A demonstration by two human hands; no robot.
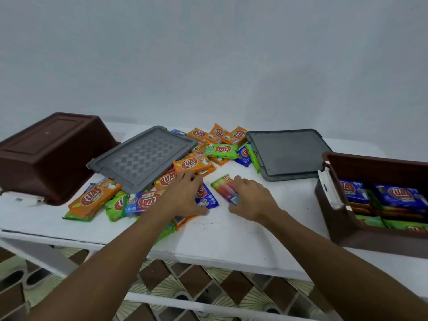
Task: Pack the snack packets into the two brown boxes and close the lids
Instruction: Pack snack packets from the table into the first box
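Far left of the left hand (183,195), an upturned brown box (53,156) sits by a grey lid (143,156) propped on snack packets (194,164) strewn over the tabletop (231,239). That hand rests spread, fingers nearly straight, on a blue packet (209,199). Just right, the right hand (250,198) curls round a green packet (225,187) — likely light, slick, crinkly film, best pinched across its flat faces. Further right — a second lid (289,154), then the part-filled brown box (370,230).

The near strip of the white worktop (231,230) lies bare, as does the patch between the flat grey lid (289,154) and the open brown box (347,230) on the right. Snack packets (95,200) heap across the middle and left, with a patterned grey lid (143,158) tilted on them. An overturned brown box (53,156) blocks the far left.
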